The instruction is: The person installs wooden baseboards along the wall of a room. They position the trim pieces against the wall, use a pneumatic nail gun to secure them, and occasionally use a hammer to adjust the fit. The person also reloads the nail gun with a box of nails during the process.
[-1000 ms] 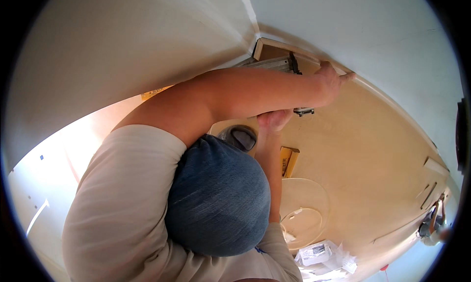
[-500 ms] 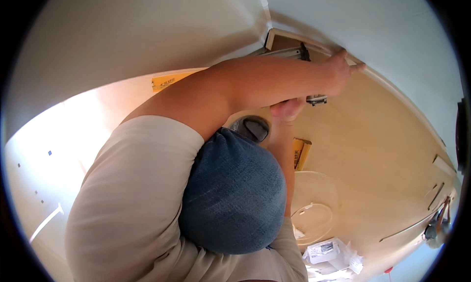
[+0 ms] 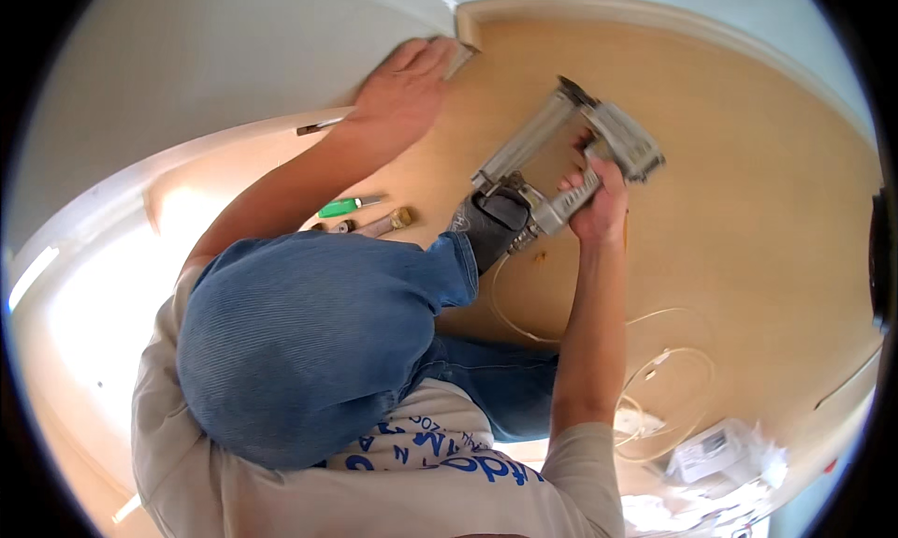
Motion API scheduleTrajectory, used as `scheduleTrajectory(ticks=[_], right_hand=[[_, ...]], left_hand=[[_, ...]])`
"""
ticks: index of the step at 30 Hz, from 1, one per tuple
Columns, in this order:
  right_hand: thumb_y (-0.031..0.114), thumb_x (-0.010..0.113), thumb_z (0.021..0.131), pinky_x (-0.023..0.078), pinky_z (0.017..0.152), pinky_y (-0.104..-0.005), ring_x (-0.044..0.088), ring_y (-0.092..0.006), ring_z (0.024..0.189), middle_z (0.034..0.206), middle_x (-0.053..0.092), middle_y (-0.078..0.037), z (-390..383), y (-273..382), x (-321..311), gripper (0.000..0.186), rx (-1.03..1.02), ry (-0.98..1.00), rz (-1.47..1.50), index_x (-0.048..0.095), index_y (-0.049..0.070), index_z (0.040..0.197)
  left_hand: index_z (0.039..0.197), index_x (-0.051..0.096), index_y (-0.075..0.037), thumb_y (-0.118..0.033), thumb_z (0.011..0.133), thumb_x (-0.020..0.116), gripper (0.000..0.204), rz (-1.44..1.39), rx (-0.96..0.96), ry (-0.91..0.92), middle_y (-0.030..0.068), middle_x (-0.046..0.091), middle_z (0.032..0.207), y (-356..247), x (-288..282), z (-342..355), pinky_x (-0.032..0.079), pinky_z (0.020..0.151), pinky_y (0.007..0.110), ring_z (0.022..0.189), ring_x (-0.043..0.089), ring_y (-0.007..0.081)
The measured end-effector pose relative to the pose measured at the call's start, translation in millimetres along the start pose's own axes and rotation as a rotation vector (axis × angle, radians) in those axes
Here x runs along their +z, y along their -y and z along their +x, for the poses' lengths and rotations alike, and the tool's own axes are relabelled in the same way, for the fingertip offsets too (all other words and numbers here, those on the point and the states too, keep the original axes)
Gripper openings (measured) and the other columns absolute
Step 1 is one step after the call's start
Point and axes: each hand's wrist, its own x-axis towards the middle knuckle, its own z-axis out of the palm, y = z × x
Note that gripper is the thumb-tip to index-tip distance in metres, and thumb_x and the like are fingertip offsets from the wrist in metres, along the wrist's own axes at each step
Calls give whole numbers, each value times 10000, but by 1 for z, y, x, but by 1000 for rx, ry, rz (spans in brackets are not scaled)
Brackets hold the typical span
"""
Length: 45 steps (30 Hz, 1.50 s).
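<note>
My right hand (image 3: 603, 196) is wrapped round the handle of a grey nail gun (image 3: 622, 145), which is held over the wood-coloured floor. The gun's long magazine slants down toward my dark shoe (image 3: 491, 222), and a thin pale air hose (image 3: 510, 313) runs from the handle end. To the left, my left hand (image 3: 407, 84) lies against the foot of the wall with its fingers stretched toward the corner. Just past the fingertips shows the end of a pale trim strip (image 3: 460, 59); how much of it lies under the hand is hidden.
Skirting board (image 3: 599, 7) runs along the far wall. By my knee lie a green-handled tool (image 3: 341, 207) and a hammer (image 3: 388, 222). Coiled hose (image 3: 678, 356) rests on the floor at right, near a clear plastic box (image 3: 711, 452).
My left arm has swung left from the far skirting to the wall beside the corner. The nail gun has come back from the corner in my right hand. My view and knees have shifted.
</note>
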Motion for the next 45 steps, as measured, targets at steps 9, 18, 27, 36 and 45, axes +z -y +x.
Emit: scheduleTrajectory(ticks=[9, 18, 27, 36, 45], right_hand=[[90, 586, 917, 495, 564, -340, 536, -159, 608, 1032, 702, -115, 22, 22, 35, 264, 92, 214, -105, 630, 36, 1171], [156, 606, 917, 497, 569, -269, 504, -103, 599, 1083, 734, -115, 40, 59, 73, 351, 144, 413, -385, 589, 10, 1235], [186, 622, 912, 501, 564, -263, 519, -81, 594, 1095, 731, -112, 53, 55, 70, 344, 238, 551, -378, 614, 16, 1211], [201, 613, 923, 497, 552, -245, 506, -64, 597, 1085, 718, -91, 64, 54, 65, 341, 293, 553, -435, 622, 23, 1214], [193, 627, 957, 492, 565, -251, 505, -75, 615, 1126, 731, -88, 48, 42, 53, 326, 257, 318, -414, 604, 22, 1234]], left_hand=[[982, 757, -67, -177, 851, 617, 221, 93, 71, -16, 115, 579, 1438, 0, -20, 26, 365, 1054, 373, 1334, 490, 205], [1022, 764, -53, -185, 887, 584, 261, 95, 12, 41, 152, 555, 1476, -2, -54, -5, 309, 1144, 414, 1375, 465, 225], [1081, 732, -8, -201, 896, 565, 315, 252, -5, -94, 186, 475, 1560, -22, -43, -28, 170, 1252, 450, 1501, 351, 266], [1083, 730, -4, -210, 899, 561, 324, 139, -11, -48, 172, 507, 1534, -27, -29, -24, 198, 1237, 414, 1474, 389, 253], [1031, 742, -1, -201, 880, 579, 298, 63, 49, -8, 168, 560, 1478, -26, -10, -6, 224, 1222, 391, 1446, 417, 236]])
